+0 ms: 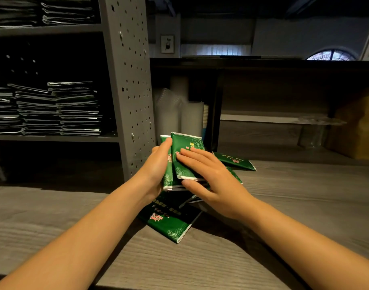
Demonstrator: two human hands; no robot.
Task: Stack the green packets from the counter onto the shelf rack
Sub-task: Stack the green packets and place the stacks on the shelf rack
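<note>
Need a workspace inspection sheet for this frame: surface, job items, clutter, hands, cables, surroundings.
Surface: grey wood-grain counter.
Job's things: held packets upright between both hands; loose packets lying on the counter beneath them; shelf rack at left holds packet stacks.
Clutter: pale wrapped stacks and brown box beyond the counter.
Grippers: left hand grips held packets' left side; right hand pinches the front one, fingers flat, thumb under its edge.
Cables: nothing seen.
Surroundings: dim room, framed picture on far wall.
</note>
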